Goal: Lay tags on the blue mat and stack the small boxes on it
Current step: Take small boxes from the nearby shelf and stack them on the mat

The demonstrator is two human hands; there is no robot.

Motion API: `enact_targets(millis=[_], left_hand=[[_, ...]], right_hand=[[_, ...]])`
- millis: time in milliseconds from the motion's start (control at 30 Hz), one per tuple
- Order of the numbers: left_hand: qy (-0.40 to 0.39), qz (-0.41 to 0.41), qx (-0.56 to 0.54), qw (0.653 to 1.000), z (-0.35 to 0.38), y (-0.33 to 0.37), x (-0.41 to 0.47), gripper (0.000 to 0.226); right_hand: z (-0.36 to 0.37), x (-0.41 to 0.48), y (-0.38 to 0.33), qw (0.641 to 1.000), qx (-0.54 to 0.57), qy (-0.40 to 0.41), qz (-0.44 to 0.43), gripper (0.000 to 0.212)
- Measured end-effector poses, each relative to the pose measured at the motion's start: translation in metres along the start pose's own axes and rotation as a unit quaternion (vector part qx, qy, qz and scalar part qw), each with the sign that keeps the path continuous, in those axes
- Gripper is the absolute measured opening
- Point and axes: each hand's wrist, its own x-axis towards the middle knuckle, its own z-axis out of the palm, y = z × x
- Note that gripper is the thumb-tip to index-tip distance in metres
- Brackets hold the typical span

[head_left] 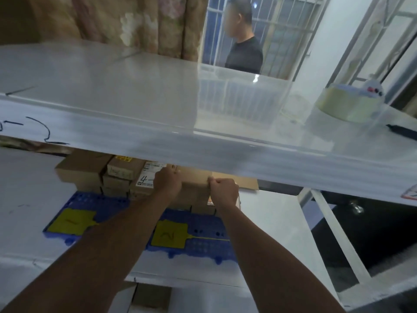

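The lower shelf (33, 188) carries the blue mat (203, 242), with small boxes (83, 170) stacked along its 12 o'clock edge. A yellow tag (72, 222) lies at its 8 o'clock and a second tag (169, 234) at 5 o'clock. The left hand (168, 181) and right hand (225, 192) grip a cardboard box (194, 177) at 1 o'clock, fingers (215, 181) curled round it.

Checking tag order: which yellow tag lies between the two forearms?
The tag marked 2, right of the left forearm; the other tag lies left of that forearm.

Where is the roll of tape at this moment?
Head view, upper right: the tape roll sits on the upper shelf, just right of the clear plastic bin, well above the blue mat.
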Motion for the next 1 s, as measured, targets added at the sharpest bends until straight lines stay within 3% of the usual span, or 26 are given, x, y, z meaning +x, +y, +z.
enact_targets(millis=[267,800,1000], left_hand=[[0.019,-0.023,0.012,0.999,0.012,-0.001,0.005,0.038],[0.034,0.082,0.073,0.993,0.008,-0.007,0.005,0.034],[0.024,0.096,0.065,0.993,0.01,-0.008,-0.002,0.043]], right_hand=[[0.016,0.007,-0.001,0.999,0.034,-0.003,0.038,0.039],[0.007,-0.008,-0.011,0.998,0.009,-0.052,-0.029,0.038],[0.0,-0.018,-0.011,0.998,0.017,-0.049,-0.038,0.036]])
